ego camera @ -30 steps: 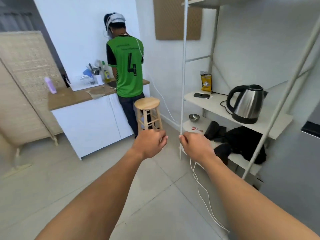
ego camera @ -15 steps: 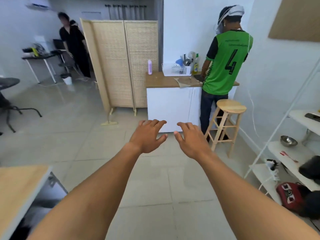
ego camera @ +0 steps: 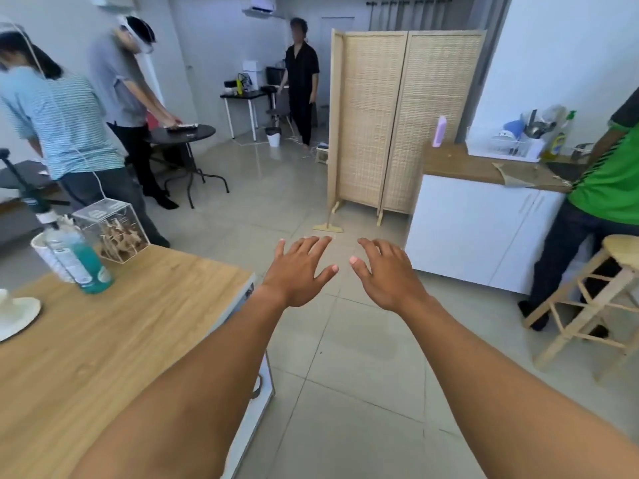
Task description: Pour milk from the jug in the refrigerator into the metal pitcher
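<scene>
Four people point(ego camera: 301, 81), one wooden table point(ego camera: 121, 340) and one stool point(ego camera: 594, 305) are seen. The left hand point(ego camera: 297, 271) and right hand point(ego camera: 387, 274) are held forward, palms down, fingers spread.

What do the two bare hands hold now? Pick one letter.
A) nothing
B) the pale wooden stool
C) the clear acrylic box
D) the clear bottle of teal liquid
A: the left hand and the right hand both hover empty, fingers spread, above the pale tiled floor.
</scene>
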